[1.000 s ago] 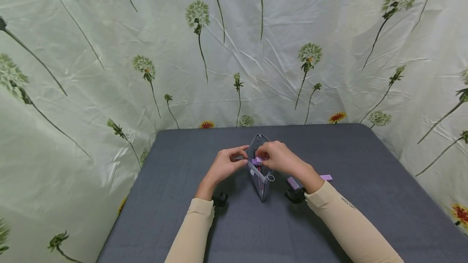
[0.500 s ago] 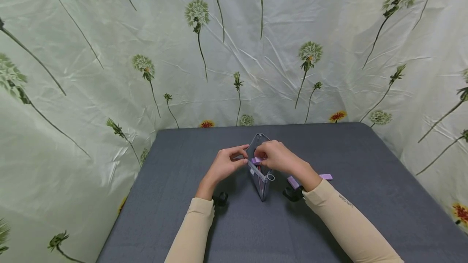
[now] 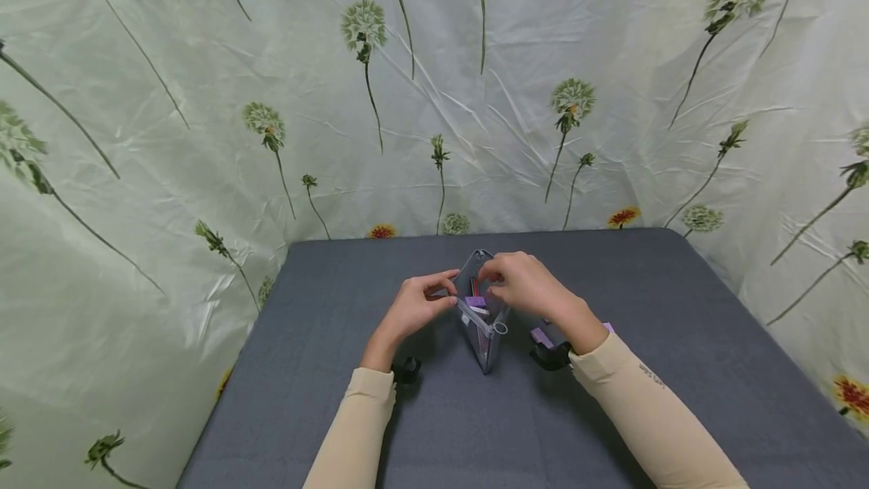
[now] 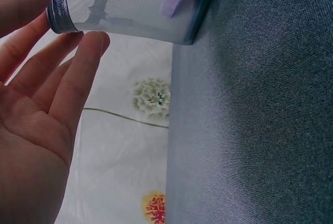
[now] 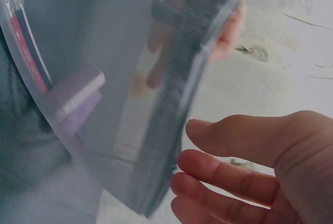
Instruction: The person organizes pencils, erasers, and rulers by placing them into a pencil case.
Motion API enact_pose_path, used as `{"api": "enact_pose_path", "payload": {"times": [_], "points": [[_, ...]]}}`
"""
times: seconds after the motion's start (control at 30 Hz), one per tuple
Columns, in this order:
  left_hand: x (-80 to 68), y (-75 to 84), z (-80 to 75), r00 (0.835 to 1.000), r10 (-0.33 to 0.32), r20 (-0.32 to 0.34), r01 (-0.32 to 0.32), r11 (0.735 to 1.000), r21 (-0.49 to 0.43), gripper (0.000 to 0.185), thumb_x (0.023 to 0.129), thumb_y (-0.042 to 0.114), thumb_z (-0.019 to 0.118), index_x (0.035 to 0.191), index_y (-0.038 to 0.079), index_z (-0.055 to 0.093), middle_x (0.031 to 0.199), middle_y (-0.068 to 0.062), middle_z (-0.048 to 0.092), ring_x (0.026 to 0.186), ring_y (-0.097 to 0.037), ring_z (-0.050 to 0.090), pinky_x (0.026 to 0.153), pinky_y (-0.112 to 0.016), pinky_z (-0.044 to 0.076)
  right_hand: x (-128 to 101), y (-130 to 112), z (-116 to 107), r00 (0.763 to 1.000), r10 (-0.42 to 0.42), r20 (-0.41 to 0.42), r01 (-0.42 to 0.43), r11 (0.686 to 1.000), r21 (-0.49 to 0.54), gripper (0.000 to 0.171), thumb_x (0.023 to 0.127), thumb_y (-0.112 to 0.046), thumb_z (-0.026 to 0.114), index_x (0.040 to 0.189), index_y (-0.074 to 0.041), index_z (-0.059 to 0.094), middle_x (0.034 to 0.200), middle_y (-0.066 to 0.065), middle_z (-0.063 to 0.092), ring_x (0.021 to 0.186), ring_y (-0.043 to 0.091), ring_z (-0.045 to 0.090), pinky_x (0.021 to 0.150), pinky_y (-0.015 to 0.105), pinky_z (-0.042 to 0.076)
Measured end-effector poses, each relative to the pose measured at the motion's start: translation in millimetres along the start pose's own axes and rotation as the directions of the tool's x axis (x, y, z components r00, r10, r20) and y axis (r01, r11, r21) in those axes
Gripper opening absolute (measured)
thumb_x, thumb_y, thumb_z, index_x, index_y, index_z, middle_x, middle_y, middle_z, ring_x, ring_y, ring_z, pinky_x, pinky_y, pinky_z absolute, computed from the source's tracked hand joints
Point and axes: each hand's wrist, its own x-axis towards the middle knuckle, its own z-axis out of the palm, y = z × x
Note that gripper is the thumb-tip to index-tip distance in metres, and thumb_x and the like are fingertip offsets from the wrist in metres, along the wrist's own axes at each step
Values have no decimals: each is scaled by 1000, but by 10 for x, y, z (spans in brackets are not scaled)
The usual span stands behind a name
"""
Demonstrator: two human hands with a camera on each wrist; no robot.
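A grey see-through mesh zip pouch (image 3: 483, 353) stands on the table with its mouth open. My left hand (image 3: 414, 308) pinches its zip edge between thumb and fingers; the left wrist view shows the thumb (image 4: 23, 8) on that edge. Inside are purple rectangular blocks (image 3: 475, 301), and two slim pens, one of them red (image 5: 28, 50), show through the mesh in the right wrist view. Over the mouth's right side is my right hand (image 3: 526, 285), fingers loosely bent and nothing between them. In the right wrist view its fingertips are close to the zip edge (image 5: 179, 73).
Right of the pouch a purple block (image 3: 541, 336) lies on the dark grey tabletop (image 3: 326, 413). Another purple block (image 3: 607, 327) is mostly hidden behind the right forearm. A pale flowered sheet (image 3: 326, 96) hangs behind the table. Each wrist wears a black band (image 3: 550, 355).
My right hand has let go of a purple block inside the pouch and risen slightly up and right. The block now lies among the contents. The left hand keeps its grip on the edge.
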Motion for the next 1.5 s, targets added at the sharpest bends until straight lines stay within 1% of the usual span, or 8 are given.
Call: {"api": "enact_pose_path", "payload": {"times": [0.17, 0.37, 0.47, 0.6, 0.83, 1.17, 1.33, 1.5], "points": [[-6, 13, -4, 1000, -4, -1, 4, 1000, 5, 4, 93, 15, 75, 96, 13, 73, 144, -3, 57, 128, -25, 57, 96, -39, 54, -108, 36, -95, 999, 9, -51, -9, 1000, 0, 22, 87, -9, 80, 107, -16, 76, 100, 3, 69, 88, 17, 66, 74, 37, 56], [-5, 6, 5, 1000, -10, -8, 10, 1000, -5, 4, 93, 13, 75, 95, 13, 72, 145, -6, 56, 126, -21, 58, 96, -37, 54, -227, 99, -155, 995, 36, -88, -37, 999, -4, 22, 86, -9, 81, 106, -16, 76, 98, -2, 69, 89, 17, 66, 76, 38, 57], [-9, 3, 17, 1000, -24, -14, 24, 1000, -9, 5, 92, 10, 75, 97, 11, 73, 145, -5, 56, 125, -21, 59, 95, -38, 55, -291, 150, -168, 994, 50, -98, -49, 999, 7, 22, 86, -9, 80, 107, -14, 77, 98, 0, 69, 88, 16, 65, 76, 39, 56], [-17, 5, 17, 999, -37, -16, 37, 999, -9, 7, 92, 9, 75, 99, 8, 73, 145, -1, 56, 126, -22, 59, 95, -39, 55, -375, 236, -172, 992, 74, -106, -69, 996, 53, 24, 86, -7, 80, 109, -10, 76, 100, 3, 71, 89, 18, 65, 77, 41, 56], [-10, -17, 7, 1000, -25, -11, 25, 1000, 2, 4, 92, 13, 76, 96, 13, 73, 142, 5, 58, 126, -19, 59, 94, -37, 55, -482, 390, -175, 984, 128, -127, -117, 989, 89, 23, 87, -10, 80, 108, -15, 76, 99, -1, 71, 90, 17, 65, 77, 41, 56], [-3, -46, 13, 1000, -7, -9, 7, 1000, 21, 7, 93, 13, 75, 95, 19, 73, 143, 4, 57, 123, -18, 61, 92, -33, 56, -562, 564, -117, 980, 154, -129, -143, 986, 92, 21, 86, -9, 79, 107, -14, 76, 96, -5, 71, 88, 17, 65, 75, 41, 55], [-21, -26, 17, 1000, -16, -8, 17, 1000, 11, 5, 93, 14, 75, 98, 14, 73, 143, 6, 57, 123, -19, 61, 93, -35, 56, -586, 650, -59, 979, 179, -94, -170, 981, 98, 22, 86, -8, 79, 107, -13, 76, 95, -4, 70, 86, 17, 64, 74, 41, 55], [-25, -16, 13, 1000, -26, -8, 26, 1000, 7, 9, 93, 14, 75, 100, 9, 73, 144, 5, 57, 121, -21, 62, 93, -37, 56, -595, 730, -4, 980, 190, -54, -185, 978, 98, 22, 86, -6, 78, 107, -11, 76, 94, -2, 70, 86, 18, 64, 74, 42, 55]]}}
